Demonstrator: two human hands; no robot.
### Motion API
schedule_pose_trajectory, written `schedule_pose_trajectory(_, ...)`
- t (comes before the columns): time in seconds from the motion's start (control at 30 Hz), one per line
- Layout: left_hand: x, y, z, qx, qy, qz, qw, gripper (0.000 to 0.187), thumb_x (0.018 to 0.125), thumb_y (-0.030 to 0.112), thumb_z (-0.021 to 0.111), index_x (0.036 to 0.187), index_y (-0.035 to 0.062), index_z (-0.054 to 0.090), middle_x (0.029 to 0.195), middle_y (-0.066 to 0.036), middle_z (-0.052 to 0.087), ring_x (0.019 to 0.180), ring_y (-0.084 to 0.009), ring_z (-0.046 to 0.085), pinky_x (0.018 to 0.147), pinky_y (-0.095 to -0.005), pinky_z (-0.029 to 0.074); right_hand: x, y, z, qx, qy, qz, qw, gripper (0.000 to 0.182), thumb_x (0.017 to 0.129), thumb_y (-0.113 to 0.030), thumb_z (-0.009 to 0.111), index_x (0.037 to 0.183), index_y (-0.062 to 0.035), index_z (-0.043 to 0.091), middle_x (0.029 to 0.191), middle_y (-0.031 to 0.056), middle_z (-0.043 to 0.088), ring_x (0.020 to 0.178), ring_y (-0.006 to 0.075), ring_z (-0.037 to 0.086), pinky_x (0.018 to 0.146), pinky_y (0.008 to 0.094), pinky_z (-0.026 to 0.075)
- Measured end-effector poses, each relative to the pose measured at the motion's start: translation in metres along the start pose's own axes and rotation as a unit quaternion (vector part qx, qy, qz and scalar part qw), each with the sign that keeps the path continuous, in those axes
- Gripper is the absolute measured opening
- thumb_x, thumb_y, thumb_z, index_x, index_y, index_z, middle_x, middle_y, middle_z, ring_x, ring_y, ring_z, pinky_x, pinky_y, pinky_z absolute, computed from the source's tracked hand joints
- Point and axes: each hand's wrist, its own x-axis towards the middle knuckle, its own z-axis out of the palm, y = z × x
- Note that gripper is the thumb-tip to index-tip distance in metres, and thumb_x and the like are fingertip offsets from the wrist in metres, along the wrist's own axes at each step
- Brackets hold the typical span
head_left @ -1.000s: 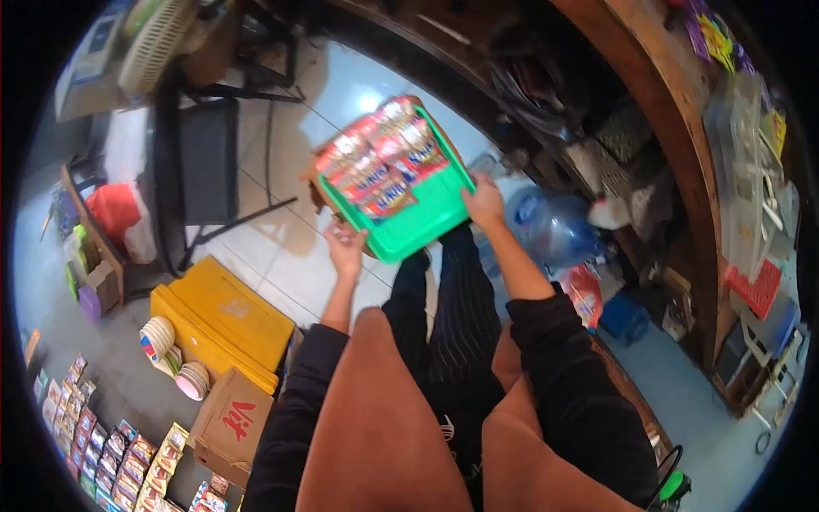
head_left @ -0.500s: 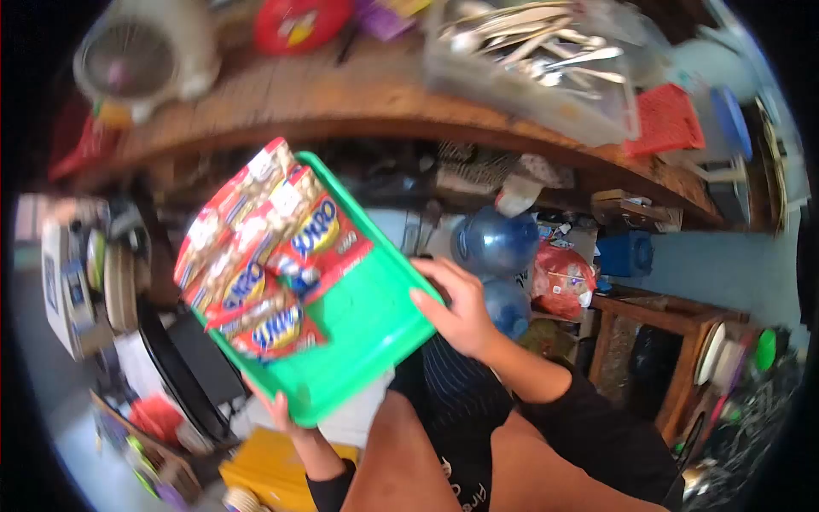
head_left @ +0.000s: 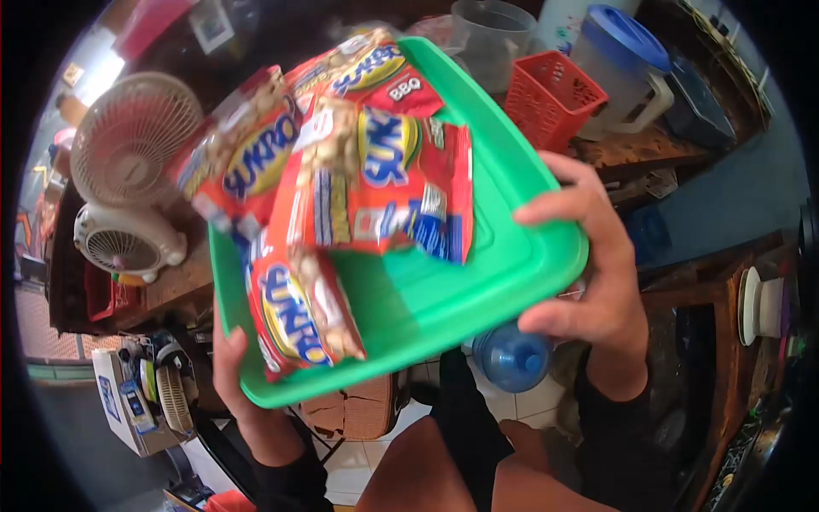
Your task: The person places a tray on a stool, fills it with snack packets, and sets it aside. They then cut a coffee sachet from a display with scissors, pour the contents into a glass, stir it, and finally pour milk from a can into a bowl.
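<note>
A green plastic tray (head_left: 452,299) is held up off any surface between my two hands, tilted in the head view. My right hand (head_left: 601,264) grips its right rim, fingers over the top edge and thumb near the lower corner. At the lower left, my left hand (head_left: 243,401) grips the other side; its thumb shows by the rim and its other fingers are hidden. Several red Sukro snack packets lie heaped on the tray's left and far side, among them a middle packet (head_left: 392,188), a far BBQ packet (head_left: 367,72) and a lower packet (head_left: 294,311).
Beyond the tray runs a wooden table (head_left: 192,286) with a white fan (head_left: 136,136), a red basket (head_left: 554,98) and a blue-lidded pitcher (head_left: 618,72). Below are a blue water bottle (head_left: 512,358) and a cracked brown stool seat (head_left: 350,410). A wooden frame (head_left: 725,316) stands at right.
The tray has come up higher and closer to the camera, in front of the table. The packets have shifted in it. Both hands keep their hold, and the view has turned.
</note>
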Motion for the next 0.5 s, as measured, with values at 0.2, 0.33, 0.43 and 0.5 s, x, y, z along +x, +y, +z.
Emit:
schedule_pose_trajectory(0.2, 0.063, 0.015, 0.024, -0.161, -0.060, -0.027, 0.985, 0.043, 0.091, 0.029, 0.043, 0.117, -0.0058, 0.044, 0.112, -0.018, 0.055, 0.100, -0.0254, 0.057, 0.087, -0.0391, 0.048, 0.028, 0.010, -0.016, 0.270, 0.065, 0.091, 0.956, 0.046, 0.072, -0.029, 0.075, 0.100, -0.0061, 0.047, 0.096, 0.0011, 0.050, 0.088, 0.0080, 0.047, 0.078, 0.0207, 0.037)
schedule_pose_trajectory(0.33, 0.085, 0.026, 0.039, -0.233, -0.171, 0.037, 0.957, 0.057, 0.089, 0.038, 0.045, 0.125, -0.0059, 0.038, 0.126, -0.020, 0.044, 0.117, -0.0295, 0.044, 0.097, -0.0483, 0.038, 0.060, 0.035, -0.034, 0.151, 0.079, 0.022, 0.985, 0.041, 0.078, -0.029, 0.069, 0.104, -0.0066, 0.047, 0.093, 0.0008, 0.051, 0.088, 0.0079, 0.048, 0.077, 0.0206, 0.037)
schedule_pose_trajectory(0.43, 0.100, 0.038, 0.058, -0.247, -0.251, 0.086, 0.932, 0.054, 0.091, 0.033, 0.044, 0.127, -0.0062, 0.036, 0.127, -0.021, 0.043, 0.119, -0.0310, 0.042, 0.101, -0.0496, 0.032, 0.093, 0.022, -0.022, 0.075, 0.129, -0.006, 0.989, 0.036, 0.082, -0.030, 0.062, 0.107, -0.0058, 0.052, 0.092, 0.0065, 0.057, 0.086, 0.0146, 0.055, 0.075, 0.0263, 0.044)
schedule_pose_trajectory(0.5, 0.110, 0.054, 0.068, -0.115, -0.081, 0.179, 0.974, 0.056, 0.093, 0.023, 0.042, 0.130, -0.0126, 0.019, 0.136, -0.028, 0.025, 0.128, -0.0357, 0.027, 0.109, -0.0479, 0.022, 0.114, 0.004, -0.036, 0.188, 0.052, -0.038, 0.980, 0.040, 0.082, -0.039, 0.061, 0.107, -0.0097, 0.051, 0.087, 0.0076, 0.058, 0.081, 0.0150, 0.057, 0.068, 0.0264, 0.046)
